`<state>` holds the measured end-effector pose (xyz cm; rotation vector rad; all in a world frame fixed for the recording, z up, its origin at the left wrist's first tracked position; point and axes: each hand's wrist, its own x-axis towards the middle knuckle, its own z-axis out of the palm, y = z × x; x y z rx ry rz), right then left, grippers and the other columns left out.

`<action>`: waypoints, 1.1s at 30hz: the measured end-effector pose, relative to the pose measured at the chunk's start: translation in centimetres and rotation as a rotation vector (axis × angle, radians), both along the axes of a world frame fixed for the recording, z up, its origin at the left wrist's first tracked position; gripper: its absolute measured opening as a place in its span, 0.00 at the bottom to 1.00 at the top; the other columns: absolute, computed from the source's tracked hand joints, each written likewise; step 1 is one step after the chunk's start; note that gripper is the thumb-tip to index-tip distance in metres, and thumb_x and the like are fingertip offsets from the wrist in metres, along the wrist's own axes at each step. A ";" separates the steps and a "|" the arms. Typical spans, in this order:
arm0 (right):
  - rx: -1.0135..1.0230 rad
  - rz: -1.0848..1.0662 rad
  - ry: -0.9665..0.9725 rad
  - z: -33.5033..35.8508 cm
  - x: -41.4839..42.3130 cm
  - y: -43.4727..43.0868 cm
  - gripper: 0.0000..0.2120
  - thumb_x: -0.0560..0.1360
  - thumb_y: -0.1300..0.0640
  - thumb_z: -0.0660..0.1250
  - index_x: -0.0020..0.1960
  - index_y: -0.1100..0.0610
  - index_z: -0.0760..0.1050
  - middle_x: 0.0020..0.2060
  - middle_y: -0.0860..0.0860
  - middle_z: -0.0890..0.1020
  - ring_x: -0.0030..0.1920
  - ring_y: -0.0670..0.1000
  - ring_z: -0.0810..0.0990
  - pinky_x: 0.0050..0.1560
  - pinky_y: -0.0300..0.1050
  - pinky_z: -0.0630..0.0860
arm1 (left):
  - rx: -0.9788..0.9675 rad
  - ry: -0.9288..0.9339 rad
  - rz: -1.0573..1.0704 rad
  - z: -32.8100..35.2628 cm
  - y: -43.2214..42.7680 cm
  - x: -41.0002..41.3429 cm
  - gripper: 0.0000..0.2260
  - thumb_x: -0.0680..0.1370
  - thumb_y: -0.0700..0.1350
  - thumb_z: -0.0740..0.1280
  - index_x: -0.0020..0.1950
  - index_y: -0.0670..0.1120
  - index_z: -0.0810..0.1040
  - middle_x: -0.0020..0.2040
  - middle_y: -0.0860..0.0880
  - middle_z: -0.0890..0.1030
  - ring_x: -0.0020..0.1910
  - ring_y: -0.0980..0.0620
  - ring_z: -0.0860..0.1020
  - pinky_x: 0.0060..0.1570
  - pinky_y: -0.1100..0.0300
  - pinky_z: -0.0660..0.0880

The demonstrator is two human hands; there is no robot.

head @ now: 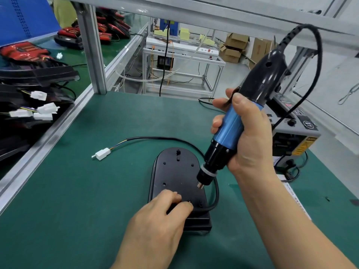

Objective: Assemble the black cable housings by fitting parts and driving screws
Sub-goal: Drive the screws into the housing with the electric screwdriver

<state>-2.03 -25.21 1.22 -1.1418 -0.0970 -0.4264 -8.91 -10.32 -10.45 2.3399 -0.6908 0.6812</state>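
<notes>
A black cable housing point(175, 171) lies flat on the green mat, its rounded end away from me. A black cable point(155, 138) loops from its near right side round to a white connector point(102, 153). My left hand point(159, 220) rests on the housing's near end, with thumb and forefinger pinched together at a screw hole point(189, 201); what they pinch is too small to make out. My right hand point(246, 136) grips a blue and black electric screwdriver point(233, 125), tilted, its tip point(200, 186) just above the housing's right side.
A stack of black housings with white connectors point(35, 107) fills the left bench beyond an aluminium rail point(48, 133). A grey control box point(293, 131) stands at the right with its cords point(291, 171). An aluminium post point(93, 55) rises at the back left.
</notes>
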 end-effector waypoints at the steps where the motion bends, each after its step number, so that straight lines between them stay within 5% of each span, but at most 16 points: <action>1: -0.008 0.004 -0.001 0.1 0.0 0.0 0.11 0.71 0.55 0.66 0.51 0.59 0.74 0.39 0.51 0.83 0.28 0.48 0.77 0.29 0.41 0.74 | -0.006 -0.011 0.000 -0.1 0.0 0.0 0.12 0.64 0.36 0.76 0.41 0.50 0.82 0.41 0.49 0.80 0.39 0.53 0.82 0.25 0.60 0.75; 8: -0.069 0.021 -0.027 0.1 -0.1 0.3 0.11 0.71 0.55 0.66 0.52 0.58 0.74 0.39 0.52 0.82 0.28 0.49 0.77 0.30 0.41 0.74 | 0.007 -0.005 -0.007 -0.4 0.2 0.0 0.08 0.72 0.44 0.62 0.43 0.52 0.81 0.43 0.51 0.79 0.44 0.54 0.82 0.28 0.60 0.76; 33: -0.118 0.205 -0.098 0.3 0.4 0.9 0.12 0.67 0.52 0.67 0.48 0.57 0.76 0.40 0.51 0.82 0.27 0.49 0.76 0.29 0.40 0.73 | 0.012 0.013 -0.024 -0.1 0.3 -0.1 0.08 0.73 0.44 0.62 0.44 0.51 0.81 0.43 0.50 0.79 0.45 0.53 0.83 0.27 0.58 0.77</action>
